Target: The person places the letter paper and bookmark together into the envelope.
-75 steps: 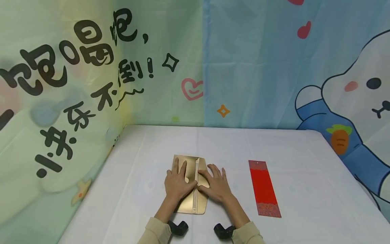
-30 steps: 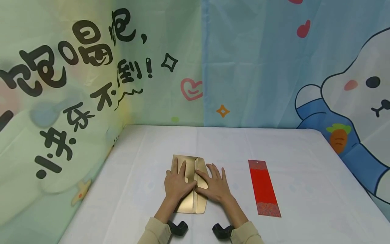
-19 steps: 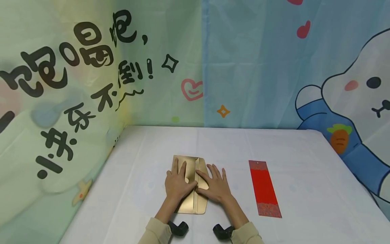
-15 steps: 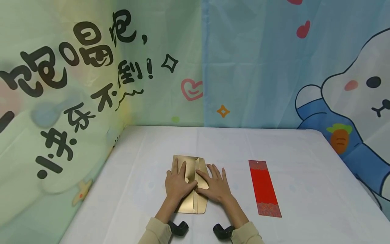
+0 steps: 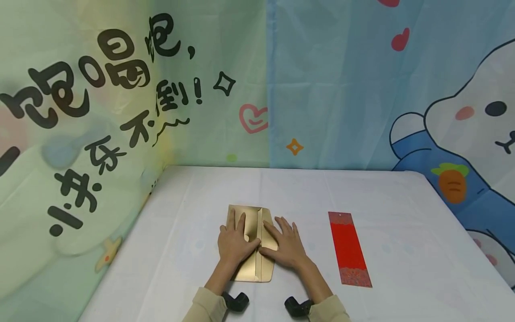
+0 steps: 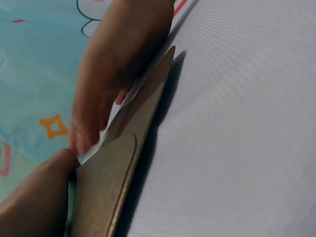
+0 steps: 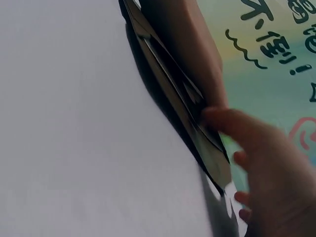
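A gold, flat paper piece like an unfolded envelope (image 5: 263, 270) lies on the white table, with a narrow strip running lengthwise right of its middle. My left hand (image 5: 234, 241) rests on its left part, fingers spread and pointing away. On the right part lies my right hand (image 5: 290, 248), fingers extended, thumb near the strip. The two thumbs almost meet there. In the left wrist view the paper's edge (image 6: 106, 187) stands slightly above the tabletop. The right wrist view shows a raised, layered edge (image 7: 212, 160) near the right hand. The palms hide part of the paper.
To the right lies a long red paper strip (image 5: 349, 248) with patterned ends and a small hole at its top. White cloth covers the table (image 5: 402, 232). Printed curtains (image 5: 342, 89) stand behind and at the left. A black device (image 5: 297, 307) sits at each wrist.
My right hand slid a little left across the gold paper, then back right. The left hand stays in place, and the red strip has not moved.
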`<state>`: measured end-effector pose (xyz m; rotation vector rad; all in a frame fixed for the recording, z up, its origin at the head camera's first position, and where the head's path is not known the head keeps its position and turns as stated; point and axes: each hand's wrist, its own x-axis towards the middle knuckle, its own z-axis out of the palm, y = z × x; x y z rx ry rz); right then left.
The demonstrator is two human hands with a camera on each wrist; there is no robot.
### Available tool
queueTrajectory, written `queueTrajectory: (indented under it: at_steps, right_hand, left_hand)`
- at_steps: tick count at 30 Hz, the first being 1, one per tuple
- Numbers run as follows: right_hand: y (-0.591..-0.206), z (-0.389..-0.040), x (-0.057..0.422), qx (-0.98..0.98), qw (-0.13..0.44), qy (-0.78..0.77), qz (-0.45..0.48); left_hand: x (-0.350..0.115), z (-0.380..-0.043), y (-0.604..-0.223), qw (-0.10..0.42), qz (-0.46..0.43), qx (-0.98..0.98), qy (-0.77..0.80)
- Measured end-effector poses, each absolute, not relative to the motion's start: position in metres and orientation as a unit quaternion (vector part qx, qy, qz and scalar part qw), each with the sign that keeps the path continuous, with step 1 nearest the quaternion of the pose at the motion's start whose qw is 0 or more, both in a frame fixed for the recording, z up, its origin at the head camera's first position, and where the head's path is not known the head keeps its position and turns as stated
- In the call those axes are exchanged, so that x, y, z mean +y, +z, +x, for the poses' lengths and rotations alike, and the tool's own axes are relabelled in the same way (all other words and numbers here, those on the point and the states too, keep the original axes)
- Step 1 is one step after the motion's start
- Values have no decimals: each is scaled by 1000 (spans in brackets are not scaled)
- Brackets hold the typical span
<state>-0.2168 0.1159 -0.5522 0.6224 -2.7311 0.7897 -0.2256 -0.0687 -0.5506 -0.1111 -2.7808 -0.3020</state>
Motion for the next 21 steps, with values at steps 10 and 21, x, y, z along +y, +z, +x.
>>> queueTrajectory:
  at_steps: [10,21]
  right_hand:
    - [-529,-208,174,-903,138,385,129]
    - [-536,-193,255,-917,247,313,-9]
  left_hand:
    - [-70,-227,-554,183,-41,-974,-128]
    - [-70,-229,-560,206,-49,-967,-143]
